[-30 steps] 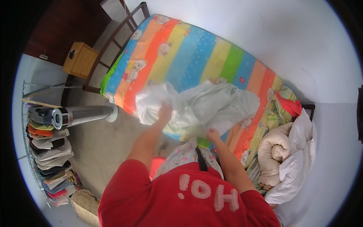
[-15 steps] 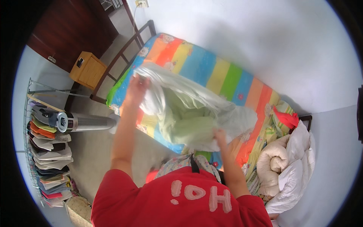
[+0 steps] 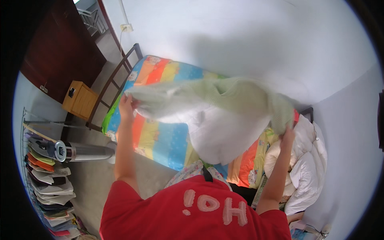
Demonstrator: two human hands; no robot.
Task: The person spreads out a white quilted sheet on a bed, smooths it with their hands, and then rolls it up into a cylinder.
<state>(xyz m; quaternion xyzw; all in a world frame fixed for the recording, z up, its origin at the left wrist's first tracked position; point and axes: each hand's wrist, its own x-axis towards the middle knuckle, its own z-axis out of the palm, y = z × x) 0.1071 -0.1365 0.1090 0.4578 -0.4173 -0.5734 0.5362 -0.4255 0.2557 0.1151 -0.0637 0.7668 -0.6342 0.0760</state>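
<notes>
Two grasps noted; we see the left hand (image 3: 127, 107) and right hand (image 3: 287, 137) each gripping the pale green-and-white cloth (image 3: 232, 116). We find it blurred, spread above the multicoloured, striped bed (image 3: 173, 145).

A wide white-and-pale-green cloth (image 3: 230, 128) hangs above a rectangular, colour-striped bed (image 3: 170, 140); a puffy white fabric quilt (image 3: 307, 176) lies right, a boxy tan wooden cabinet (image 3: 83, 103) far left.
</notes>
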